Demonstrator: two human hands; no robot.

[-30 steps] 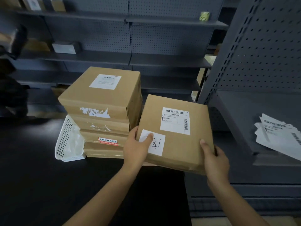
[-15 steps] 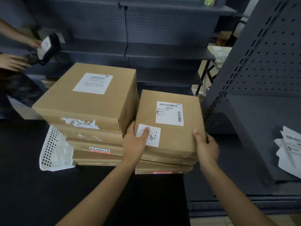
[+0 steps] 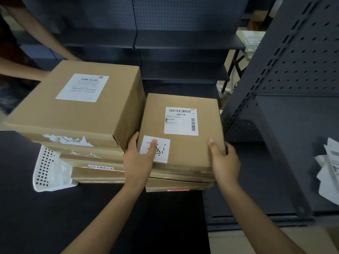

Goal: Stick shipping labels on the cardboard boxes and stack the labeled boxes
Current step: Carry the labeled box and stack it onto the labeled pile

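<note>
We have the labeled box (image 3: pixel 181 132) on top of the shorter right stack (image 3: pixel 179 182), shipping label (image 3: pixel 181 121) facing up. Our left hand (image 3: pixel 136 162) grips its near-left corner, thumb on a small white sticker (image 3: pixel 161 149); our right hand (image 3: pixel 224 164) grips the near-right corner. The taller stack (image 3: pixel 77 114) touches it on the left, both on the black bench (image 3: pixel 55 217). White basket (image 3: pixel 47 171) beside; loose papers (image 3: pixel 330 169) on the right shelf.
</note>
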